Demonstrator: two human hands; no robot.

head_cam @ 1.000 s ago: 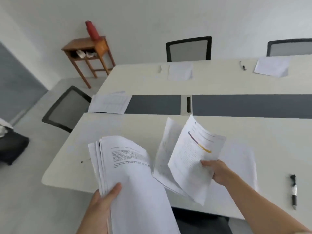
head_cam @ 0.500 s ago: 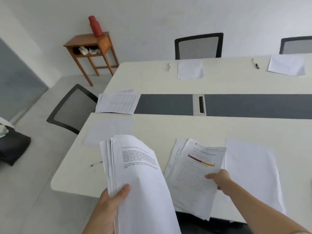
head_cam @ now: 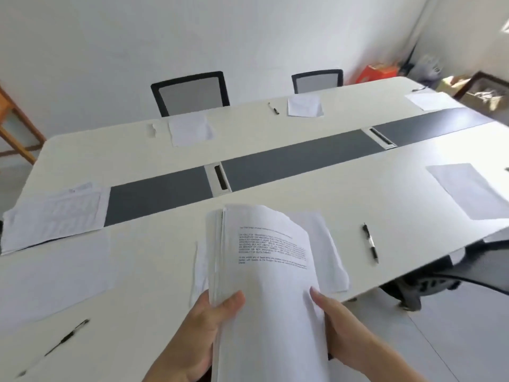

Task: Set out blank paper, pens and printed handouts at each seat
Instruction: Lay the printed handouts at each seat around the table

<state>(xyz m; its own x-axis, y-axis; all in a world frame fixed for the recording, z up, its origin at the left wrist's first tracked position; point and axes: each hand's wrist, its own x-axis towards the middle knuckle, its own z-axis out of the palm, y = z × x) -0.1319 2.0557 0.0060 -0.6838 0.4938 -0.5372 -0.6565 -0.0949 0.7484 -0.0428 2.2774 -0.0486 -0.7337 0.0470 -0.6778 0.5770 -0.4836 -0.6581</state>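
White table (head_cam: 303,194): handout stack (head_cam: 270,288) in left hand (head_cam: 198,332), right hand (head_cam: 340,326), long axis away.

The handout stack (head_cam: 270,299) runs off the bottom edge and covers most of the sheets (head_cam: 330,257) under it on the counter (head_cam: 154,271). Behind it, the fingers of the left hand (head_cam: 198,334) and right hand (head_cam: 338,323) are hidden. Its print is too blurred to read. The left edge cuts the wooden side table (head_cam: 16,128). A small white thing (head_cam: 153,130) beside the far paper (head_cam: 190,130) is unidentifiable.

Even daylight is seen throughout; glare is thrown on the tabletop (head_cam: 454,150) at right. Edges are bent by wide-angle distortion and slightly blurred.
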